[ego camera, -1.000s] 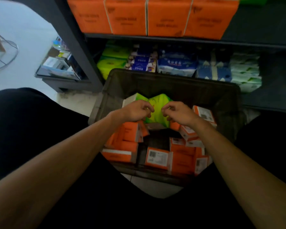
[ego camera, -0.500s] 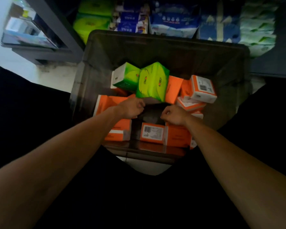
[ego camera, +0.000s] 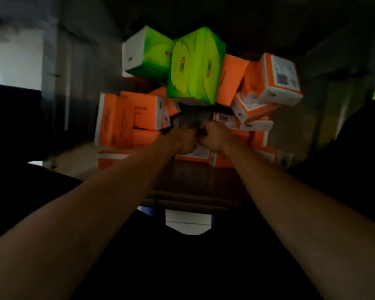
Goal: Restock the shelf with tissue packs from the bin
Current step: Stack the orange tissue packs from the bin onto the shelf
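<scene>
A dark bin (ego camera: pixel 193 201) holds several orange tissue packs (ego camera: pixel 119 120) and two green packs (ego camera: pixel 195 66) piled at its far side. My left hand (ego camera: pixel 182 139) and my right hand (ego camera: pixel 214 136) meet side by side low in the bin. Their fingers are curled over the far edge of an orange tissue pack with a white barcode label (ego camera: pixel 201 153), which lies under them near the front wall. The fingertips are hidden and the picture is blurred. The shelf is out of view.
An orange-and-white pack (ego camera: pixel 281 79) leans on others at the bin's right. Dark bin walls rise on both sides. My dark-clothed legs flank the bin, and a patch of pale floor (ego camera: pixel 187 221) shows below its front rim.
My head has tipped down and closer, so the shelf has left the view. Both hands dropped from the green pack to the orange pack at the front and came together.
</scene>
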`<act>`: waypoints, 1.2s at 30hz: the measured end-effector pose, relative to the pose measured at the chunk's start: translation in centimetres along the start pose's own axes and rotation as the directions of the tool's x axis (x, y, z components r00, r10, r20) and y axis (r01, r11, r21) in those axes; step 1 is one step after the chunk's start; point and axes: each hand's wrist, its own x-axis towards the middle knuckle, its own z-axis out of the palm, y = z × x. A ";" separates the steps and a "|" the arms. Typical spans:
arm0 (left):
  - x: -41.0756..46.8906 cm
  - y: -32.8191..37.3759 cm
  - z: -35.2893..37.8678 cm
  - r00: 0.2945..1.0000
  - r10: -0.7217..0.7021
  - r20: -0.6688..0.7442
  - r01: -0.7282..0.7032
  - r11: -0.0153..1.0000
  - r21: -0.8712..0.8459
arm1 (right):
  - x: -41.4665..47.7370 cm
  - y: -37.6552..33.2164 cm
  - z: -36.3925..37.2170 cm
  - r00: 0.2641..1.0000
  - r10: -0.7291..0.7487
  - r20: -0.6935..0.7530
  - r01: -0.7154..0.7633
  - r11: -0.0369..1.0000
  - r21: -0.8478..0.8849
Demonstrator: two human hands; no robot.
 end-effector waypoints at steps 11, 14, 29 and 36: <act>2.0 -0.6 0.1 0.995 -0.098 0.023 0.089 0.966 0.242 | 0.5 0.4 1.5 0.985 0.050 0.163 -0.012 0.974 -0.228; 1.9 0.1 -1.2 0.994 -0.095 0.045 0.078 0.954 0.289 | 0.5 0.0 0.4 0.987 0.059 0.152 -0.019 0.968 -0.252; -6.3 1.3 -8.6 0.998 -0.017 -0.056 0.028 0.978 0.208 | -5.5 -4.4 -5.5 0.995 0.062 0.084 -0.068 0.995 0.069; -12.3 0.9 -11.5 0.964 0.089 -0.252 -0.019 0.964 0.266 | -8.6 -7.0 -8.3 0.969 0.246 -0.004 -0.201 0.799 0.567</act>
